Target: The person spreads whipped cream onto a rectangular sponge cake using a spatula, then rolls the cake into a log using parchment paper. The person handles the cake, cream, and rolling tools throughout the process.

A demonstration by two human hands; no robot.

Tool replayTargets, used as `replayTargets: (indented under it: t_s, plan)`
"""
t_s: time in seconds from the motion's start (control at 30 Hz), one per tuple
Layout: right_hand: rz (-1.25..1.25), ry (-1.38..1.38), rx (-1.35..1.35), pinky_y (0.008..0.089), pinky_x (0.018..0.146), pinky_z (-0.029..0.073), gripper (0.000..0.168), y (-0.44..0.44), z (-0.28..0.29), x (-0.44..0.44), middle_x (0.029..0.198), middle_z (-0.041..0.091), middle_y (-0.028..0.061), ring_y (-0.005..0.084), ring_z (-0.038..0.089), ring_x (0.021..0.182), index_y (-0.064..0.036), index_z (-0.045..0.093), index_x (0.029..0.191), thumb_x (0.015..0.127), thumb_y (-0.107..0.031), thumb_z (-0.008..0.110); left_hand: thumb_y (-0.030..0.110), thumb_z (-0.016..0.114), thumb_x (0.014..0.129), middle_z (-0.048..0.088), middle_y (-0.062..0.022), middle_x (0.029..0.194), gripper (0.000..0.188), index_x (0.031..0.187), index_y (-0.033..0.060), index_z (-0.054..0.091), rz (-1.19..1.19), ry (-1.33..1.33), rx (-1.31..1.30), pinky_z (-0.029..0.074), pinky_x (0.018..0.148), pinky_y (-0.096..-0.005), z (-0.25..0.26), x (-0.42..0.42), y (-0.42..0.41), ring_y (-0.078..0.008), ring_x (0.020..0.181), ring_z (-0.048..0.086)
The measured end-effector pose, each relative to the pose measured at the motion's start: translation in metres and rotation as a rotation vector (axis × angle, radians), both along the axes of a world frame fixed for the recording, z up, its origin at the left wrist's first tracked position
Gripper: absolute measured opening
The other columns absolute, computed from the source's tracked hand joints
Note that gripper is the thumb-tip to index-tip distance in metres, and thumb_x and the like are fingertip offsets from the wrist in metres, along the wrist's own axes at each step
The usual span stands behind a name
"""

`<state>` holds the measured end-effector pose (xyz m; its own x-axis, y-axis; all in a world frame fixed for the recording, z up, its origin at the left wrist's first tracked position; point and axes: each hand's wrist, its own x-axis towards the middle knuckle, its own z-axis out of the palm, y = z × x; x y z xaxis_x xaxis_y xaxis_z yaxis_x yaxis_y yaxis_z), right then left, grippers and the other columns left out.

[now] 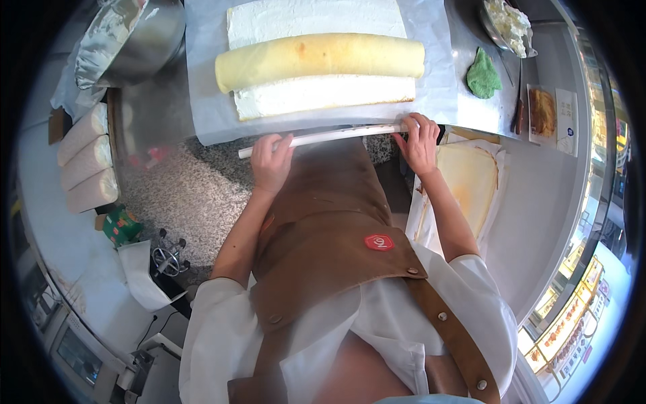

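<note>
My left hand (271, 160) and my right hand (420, 144) grip a long white rod (343, 134) near its two ends. The rod lies along the front edge of a sheet of white baking paper (212, 116) on the metal worktop. Beyond it on the paper, a pale yellow sponge roll (323, 55) lies crosswise over a flat cake layer (328, 93) spread with white cream. More of the cream-covered layer shows on the far side of the roll. Whether the paper's edge is wrapped on the rod cannot be told.
At the left stand a metal mixing bowl (146, 55) with cream and several wrapped rolls (88, 166). At the right are a cream bowl (509, 28), a green cloth (483, 74), a knife (519, 113) and a picture card (552, 118). Flat cake sheets (467, 182) rest lower right.
</note>
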<state>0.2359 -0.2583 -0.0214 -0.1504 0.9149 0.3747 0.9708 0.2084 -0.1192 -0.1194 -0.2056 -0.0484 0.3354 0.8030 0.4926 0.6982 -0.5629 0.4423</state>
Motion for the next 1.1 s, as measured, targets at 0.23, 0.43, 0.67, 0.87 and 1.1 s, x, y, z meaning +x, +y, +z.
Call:
replayTargets:
  t_s: [0.23, 0.43, 0.67, 0.87, 1.1]
  plan:
    - [0.01, 0.03, 0.044, 0.0449, 0.095, 0.038, 0.061, 0.001, -0.002, -0.003, 0.125, 0.053, 0.009, 0.0297, 0.053, 0.112, -0.011, 0.051, 0.125, 0.073, -0.02, 0.081, 0.0, 0.083, 0.064, 0.057, -0.007, 0.091, 0.036, 0.098, 0.0075, 0.073, 0.066, -0.081, 0.04, 0.05, 0.071, -0.0374, -0.019, -0.002, -0.008, -0.0262, 0.082, 0.06]
    - [0.015, 0.032, 0.059, 0.0435, 0.095, 0.037, 0.051, 0.019, 0.017, -0.006, 0.124, 0.056, 0.0071, 0.0279, 0.054, 0.113, -0.012, 0.056, 0.12, 0.075, -0.018, 0.079, 0.002, 0.082, 0.064, 0.057, -0.0085, 0.094, 0.036, 0.098, 0.0089, 0.073, 0.107, -0.136, 0.081, 0.05, 0.071, -0.0394, -0.024, 0.0, -0.005, -0.0271, 0.084, 0.06]
    - [0.031, -0.047, 0.104, 0.0412, 0.096, 0.038, 0.045, 0.018, 0.014, -0.006, 0.115, 0.06, 0.0003, 0.0212, 0.058, 0.106, -0.015, 0.059, 0.116, 0.076, -0.015, 0.077, 0.009, 0.082, 0.067, 0.062, -0.0088, 0.11, 0.036, 0.101, 0.0105, 0.073, 0.102, -0.065, 0.199, 0.045, 0.089, -0.0441, -0.003, -0.005, 0.001, -0.0295, 0.1, 0.058]
    - [0.058, -0.056, 0.164, 0.0415, 0.094, 0.039, 0.04, 0.023, 0.011, -0.007, 0.113, 0.061, 0.0002, 0.0207, 0.057, 0.108, -0.014, 0.059, 0.116, 0.079, -0.015, 0.075, 0.01, 0.082, 0.068, 0.063, -0.0056, 0.124, 0.036, 0.103, 0.011, 0.073, -0.056, 0.009, 0.133, 0.042, 0.097, -0.041, 0.003, -0.02, 0.014, -0.0252, 0.113, 0.057]
    - [0.145, 0.035, 0.167, 0.0472, 0.097, 0.042, 0.041, 0.029, -0.001, 0.003, 0.115, 0.058, 0.0079, 0.0285, 0.054, 0.109, -0.009, 0.057, 0.118, 0.08, -0.008, 0.072, 0.012, 0.08, 0.074, 0.064, -0.0051, 0.122, 0.031, 0.104, 0.0114, 0.072, 0.039, 0.057, 0.231, 0.041, 0.098, -0.0415, 0.01, -0.02, 0.014, -0.0243, 0.111, 0.056]
